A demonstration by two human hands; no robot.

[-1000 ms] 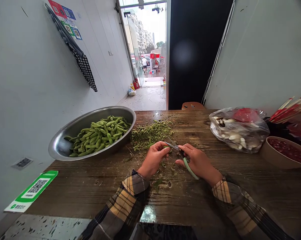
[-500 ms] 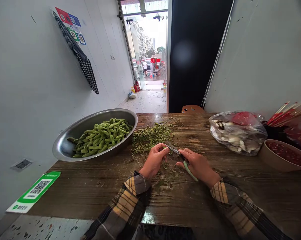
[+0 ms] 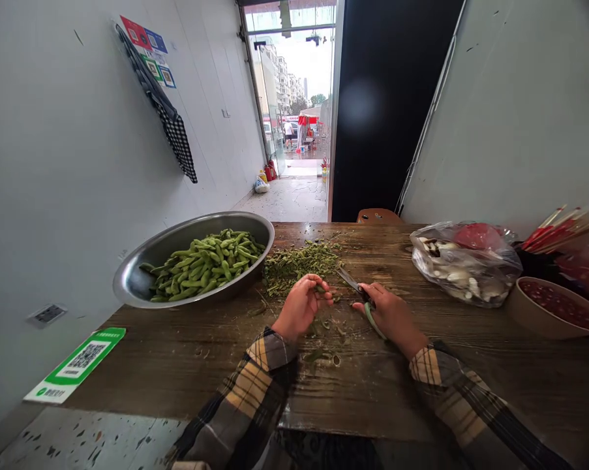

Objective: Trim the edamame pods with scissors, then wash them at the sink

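My left hand (image 3: 302, 303) is curled above the table with a green edamame pod (image 3: 319, 288) between its fingers; the pod is partly hidden. To the right, my right hand (image 3: 388, 314) grips a pair of scissors (image 3: 351, 281) with pale green handles, the blades pointing up and left, apart from the pod. Just beyond both hands lies a heap of small green pod trimmings (image 3: 301, 264). At the left, a large metal bowl (image 3: 132, 285) holds many whole edamame pods (image 3: 209, 264).
On the right of the wooden table (image 3: 255, 365) sit a plastic bag of mushrooms (image 3: 463, 267), a tub of red contents (image 3: 543, 320) and red-tipped sticks (image 3: 556, 228). A green QR-code card (image 3: 81, 362) lies at the left edge. Loose scraps lie near my hands.
The scissors have drawn away from the pod in my left hand. My left hand's fingers have turned and loosened a little. The whole view has shifted slightly.
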